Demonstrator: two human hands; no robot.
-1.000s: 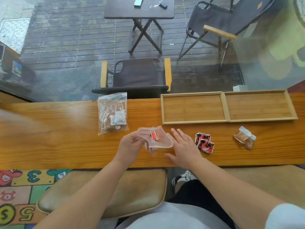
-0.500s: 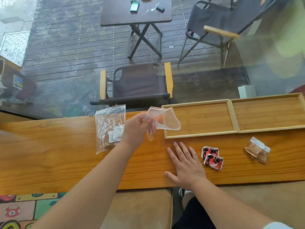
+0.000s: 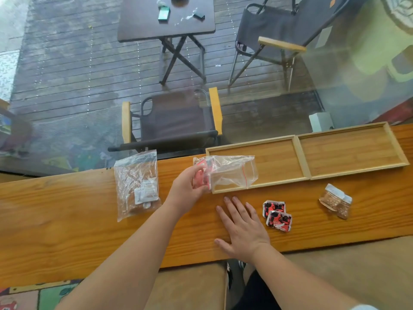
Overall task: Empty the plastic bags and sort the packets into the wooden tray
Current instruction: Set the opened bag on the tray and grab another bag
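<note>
Clear, crinkled plastic bag (image 3: pixel 232 173) with a red zip line is pinched by its closed end in the left hand (image 3: pixel 187 186), over the near-left corner of the wooden tray (image 3: pixel 301 156), a red packet (image 3: pixel 199 179) bunched under the curled fingers. It should be tipped mouth-down over the left compartment and shaken gently so nothing lands on the bench. The right hand (image 3: pixel 243 229) is laid flat, fingers spread, holding nothing; two red packets (image 3: pixel 277 215) and brown packets (image 3: pixel 335 201) lie near the front edge, a full bag (image 3: pixel 137 184) at the left.
</note>
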